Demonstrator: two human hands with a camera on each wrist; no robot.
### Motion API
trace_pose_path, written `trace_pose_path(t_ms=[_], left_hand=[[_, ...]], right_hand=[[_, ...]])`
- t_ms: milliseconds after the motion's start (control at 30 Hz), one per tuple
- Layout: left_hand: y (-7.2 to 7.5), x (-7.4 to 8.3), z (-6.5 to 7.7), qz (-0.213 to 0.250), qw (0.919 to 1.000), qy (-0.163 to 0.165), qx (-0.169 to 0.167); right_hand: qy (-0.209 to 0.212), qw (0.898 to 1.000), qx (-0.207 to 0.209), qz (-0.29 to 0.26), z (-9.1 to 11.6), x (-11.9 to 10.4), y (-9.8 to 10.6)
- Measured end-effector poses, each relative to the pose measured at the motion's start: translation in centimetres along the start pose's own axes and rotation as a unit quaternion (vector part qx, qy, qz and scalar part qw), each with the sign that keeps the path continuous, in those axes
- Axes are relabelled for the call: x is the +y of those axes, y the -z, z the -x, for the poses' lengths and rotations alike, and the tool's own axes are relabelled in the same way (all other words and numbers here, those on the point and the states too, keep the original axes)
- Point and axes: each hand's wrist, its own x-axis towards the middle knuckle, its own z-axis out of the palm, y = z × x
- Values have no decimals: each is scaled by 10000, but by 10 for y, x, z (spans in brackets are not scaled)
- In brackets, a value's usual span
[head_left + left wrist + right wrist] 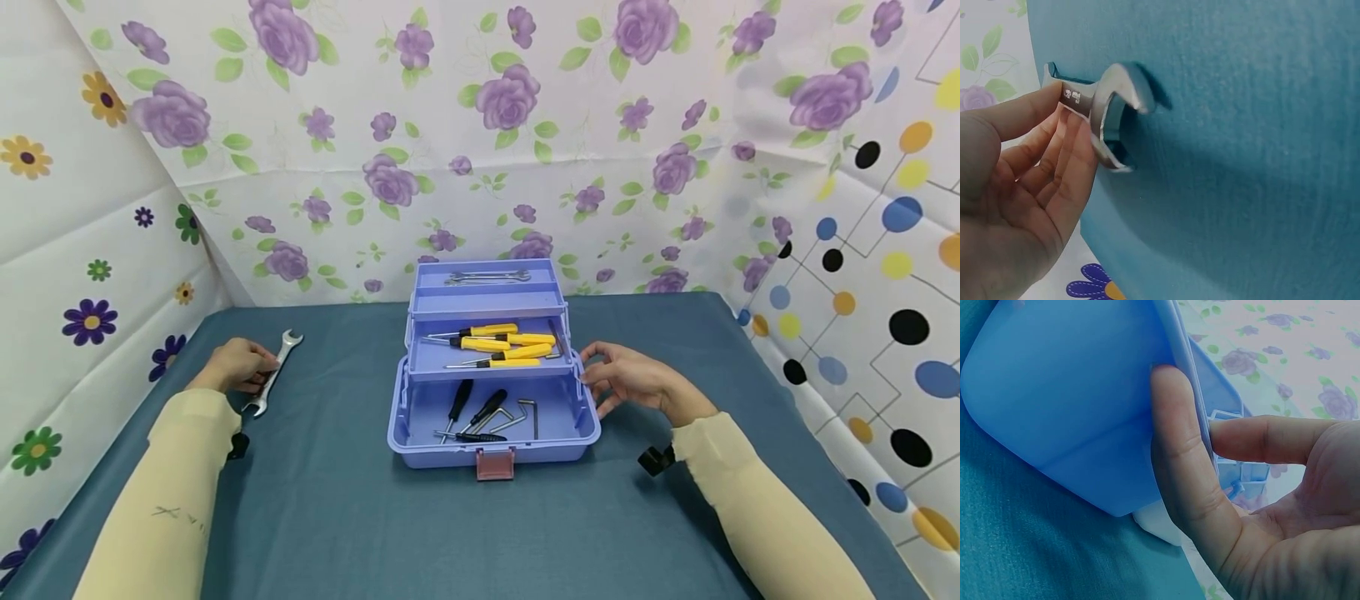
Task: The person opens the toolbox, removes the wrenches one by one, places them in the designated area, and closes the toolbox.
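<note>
At the left of the table, my left hand holds a silver open-end wrench by its shank. The left wrist view shows the thumb and fingers pinching the wrench, one open end facing the camera. In the middle stands a periwinkle plastic toolbox with its tiers unfolded. My right hand is at the box's right side. In the right wrist view, the thumb and a finger grip the toolbox's side wall at the rim, one on each side.
Wrenches lie in the top tier. The middle tier holds several yellow-handled screwdrivers. Black-handled screwdrivers and hex keys sit in the bottom. A pink latch hangs at the front. Patterned cloth walls enclose the teal tabletop.
</note>
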Motion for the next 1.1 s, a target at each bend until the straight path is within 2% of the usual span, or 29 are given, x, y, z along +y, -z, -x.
trace_pose_path(t_ms=[233,667,867,1000,1100], left_hand=[[0,6,3,-48,9999,110,-42],[-1,4,-2,44,9998,181,-98],[1,6,0,-141,9997,137,-142],[4,14,4,-380,9991,-130,114],[5,23,8,-532,9960,-500,519]], right_hand=[[0,10000,17,10,0,1,0],[-2,10000,17,7,0,0,0],[-27,10000,-3,-4,0,-1,-1],[-37,10000,2,-17,0,-1,-1],[-34,10000,12,-11,0,0,0]])
